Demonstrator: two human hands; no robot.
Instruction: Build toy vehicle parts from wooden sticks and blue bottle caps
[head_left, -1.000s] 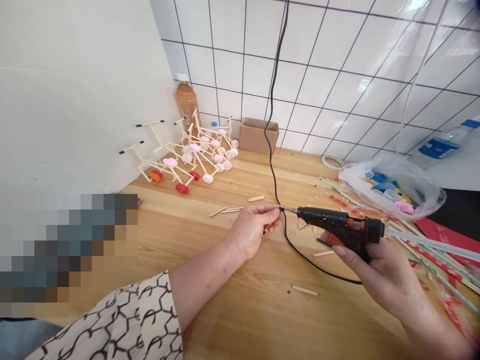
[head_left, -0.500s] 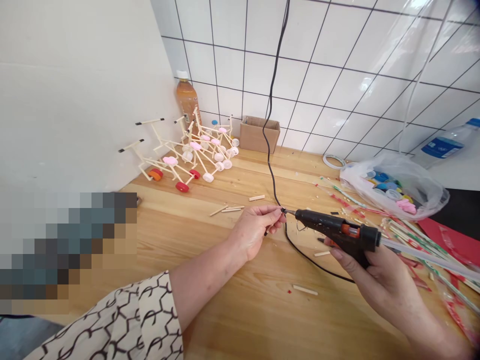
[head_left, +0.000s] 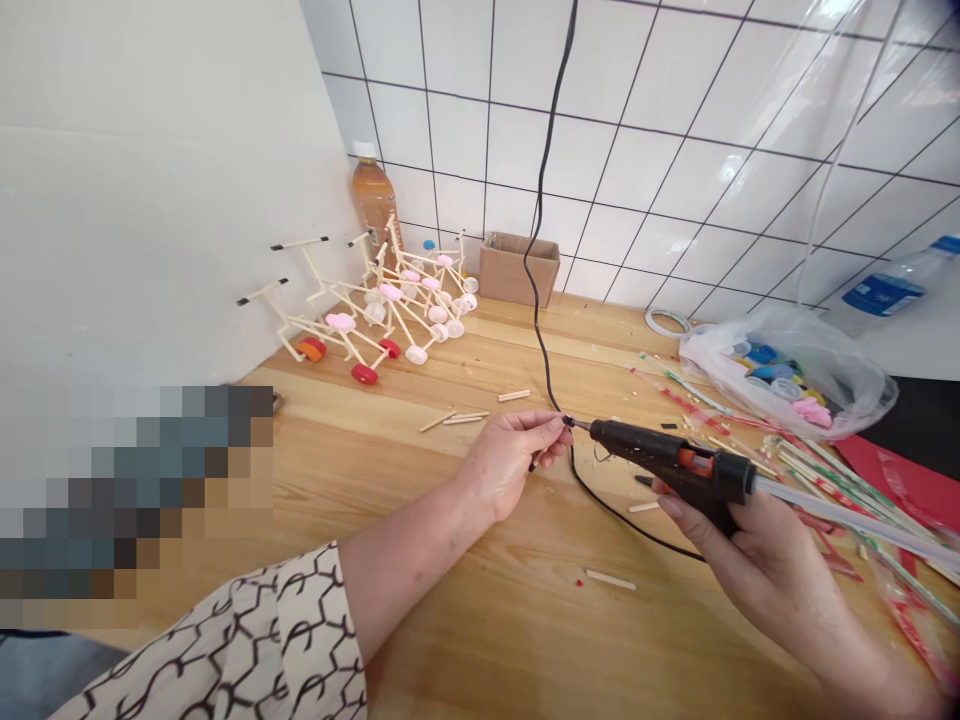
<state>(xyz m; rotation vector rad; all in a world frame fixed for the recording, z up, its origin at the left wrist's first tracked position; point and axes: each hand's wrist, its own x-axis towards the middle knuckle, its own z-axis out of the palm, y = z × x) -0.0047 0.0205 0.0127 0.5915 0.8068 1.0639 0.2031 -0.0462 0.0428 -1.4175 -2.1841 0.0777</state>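
Note:
My right hand is wrapped round the grip of a black hot glue gun, with a long pale glue stick running out of its back end. The metal nozzle points left and meets, or nearly meets, a small black piece at the fingertips of my left hand. Those fingers are pinched on a small stick with black ends, mostly hidden by the hand; a second dark end shows below the fingers.
Several stick-built models with bottle-cap wheels stand at the left wall near a drink bottle. A cardboard box sits at the back. Right are a bag of caps, tape roll and wrapped sticks. A black cable crosses the table.
The glue gun has shifted very slightly to the left at its back end. My left hand has stayed in place with its pinch unchanged.

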